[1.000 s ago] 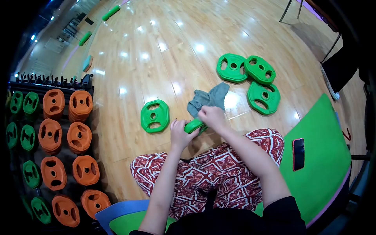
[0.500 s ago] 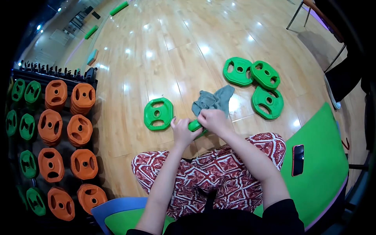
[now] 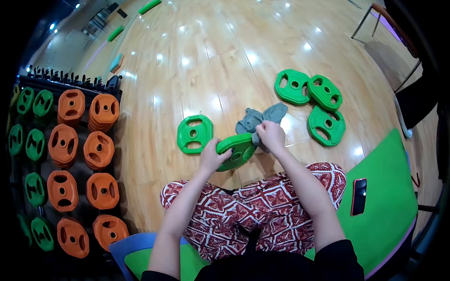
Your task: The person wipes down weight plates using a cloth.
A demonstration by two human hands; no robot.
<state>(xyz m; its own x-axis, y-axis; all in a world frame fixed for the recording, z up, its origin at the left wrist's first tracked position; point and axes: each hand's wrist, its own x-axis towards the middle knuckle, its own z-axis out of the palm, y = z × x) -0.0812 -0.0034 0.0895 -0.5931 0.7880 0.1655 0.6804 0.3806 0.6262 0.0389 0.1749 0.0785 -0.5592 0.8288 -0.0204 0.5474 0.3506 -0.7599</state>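
My left hand (image 3: 213,156) is closed around the grip of a green weight plate (image 3: 237,151), which stands tilted above the floor in front of my crossed legs. At the plate's right edge, my right hand (image 3: 272,135) is closed on a grey cloth (image 3: 253,120); the cloth bunches behind my fist and touches the rim. Another green weight plate (image 3: 194,134) lies flat on the floor to the left. Farther right are three more green plates, among them a lower one (image 3: 326,125) and two overlapping ones behind it.
A rack of orange plates (image 3: 62,190) and green plates (image 3: 35,144) stands at the left. A phone (image 3: 359,196) rests on the green mat (image 3: 382,187) to my right. At the upper right are a chair (image 3: 391,28) and a person's leg (image 3: 415,96).
The held plate has turned so more of its face shows. My right hand has moved right and slightly up along its edge with the cloth. The view has shifted slightly.
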